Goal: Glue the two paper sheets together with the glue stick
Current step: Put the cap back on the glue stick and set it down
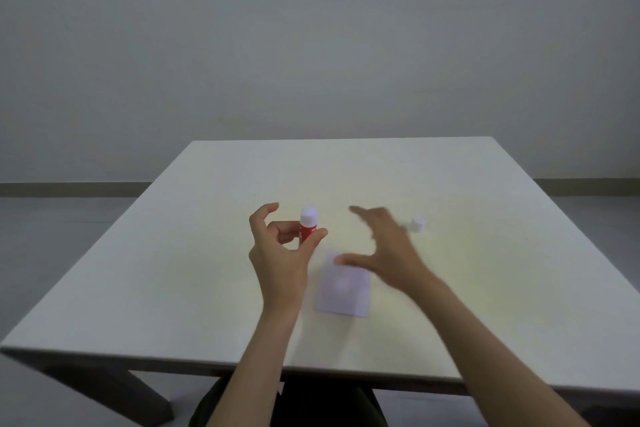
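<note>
A red glue stick (307,227) with a white top stands upright near the middle of the white table (207,253). My left hand (277,253) pinches its lower part between thumb and fingers, with the index finger curled up above. The stick's white cap (418,224) lies apart on the table to the right. A pale lavender paper (343,288) lies flat in front of the stick; I cannot tell whether it is one sheet or two stacked. My right hand (384,246) is blurred, fingers spread and empty, hovering over the paper's far right corner.
The table's near edge (311,371) runs just above my lap. A dark table leg (114,392) shows at the lower left. A plain grey wall and floor lie behind.
</note>
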The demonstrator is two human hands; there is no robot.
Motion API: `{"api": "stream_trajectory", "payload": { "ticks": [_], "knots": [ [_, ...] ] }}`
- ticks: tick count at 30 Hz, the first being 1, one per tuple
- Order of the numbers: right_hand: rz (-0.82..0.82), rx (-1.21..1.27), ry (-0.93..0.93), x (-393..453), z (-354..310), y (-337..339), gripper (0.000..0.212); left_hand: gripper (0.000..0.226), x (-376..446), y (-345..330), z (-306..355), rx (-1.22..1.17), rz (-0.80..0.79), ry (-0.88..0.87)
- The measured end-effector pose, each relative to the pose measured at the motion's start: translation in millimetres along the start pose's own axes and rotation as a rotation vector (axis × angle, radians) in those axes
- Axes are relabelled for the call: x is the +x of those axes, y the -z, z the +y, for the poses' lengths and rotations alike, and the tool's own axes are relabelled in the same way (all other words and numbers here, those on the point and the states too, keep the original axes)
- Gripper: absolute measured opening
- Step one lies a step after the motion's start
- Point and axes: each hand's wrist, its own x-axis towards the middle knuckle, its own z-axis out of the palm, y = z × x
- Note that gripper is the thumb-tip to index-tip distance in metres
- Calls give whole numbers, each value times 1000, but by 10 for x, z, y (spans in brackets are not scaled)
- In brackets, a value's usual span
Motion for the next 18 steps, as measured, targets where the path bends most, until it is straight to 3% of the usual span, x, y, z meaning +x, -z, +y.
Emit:
{"api": "stream_trajectory", "payload": {
  "ticks": [2, 4, 7, 9, 12, 16, 18],
  "knots": [
    [156, -362, -62, 73, 287, 209, 75, 50, 57, 74, -39, 52, -18, -38],
    [175, -587, -155, 111, 542, 318, 65, 36, 97, 120, -69, 114, -51, -102],
    [-14, -673, -242, 122, 805, 280, 54, 37, 117, 144, -102, 167, -96, -137],
    [-24, -632, -202, 90, 858, 230, 42, 33, 115, 147, -126, 183, -116, -164],
    [110, -366, -130, 60, 775, 217, 33, 19, 104, 143, -151, 202, -144, -192],
    [216, 459, -168, -18, 223, 162, 34, 17, 101, 95, -149, 235, -174, -195],
    [245, 770, -175, -73, -85, 48, 25, 17, 83, 47, -119, 231, -174, -186]
  ]
}}
